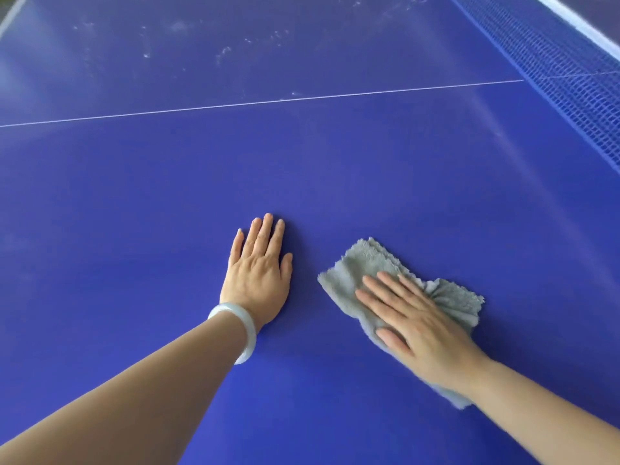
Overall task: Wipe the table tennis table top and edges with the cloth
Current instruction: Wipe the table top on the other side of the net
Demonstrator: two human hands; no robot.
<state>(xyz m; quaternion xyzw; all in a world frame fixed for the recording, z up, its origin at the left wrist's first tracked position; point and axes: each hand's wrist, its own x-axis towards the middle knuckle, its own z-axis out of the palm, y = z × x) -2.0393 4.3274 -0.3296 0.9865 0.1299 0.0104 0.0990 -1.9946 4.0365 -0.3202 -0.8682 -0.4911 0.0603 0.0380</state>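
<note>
In the upper left of the frame, pale dusty smudges (221, 53) mark the blue tabletop (335, 182) beyond the thin white centre line (255, 103). Lower left, your left hand (258, 273) lies flat on the tabletop, fingers (265, 229) straight and released, holding nothing, with a pale bangle (240, 327) on the wrist. Just right of it, at lower centre-right, your right hand (422, 327) presses the grey cloth (369, 266) down onto the tabletop with fingers straight and spread, not curled round it. The blue net (570, 78) runs down the upper right.
</note>
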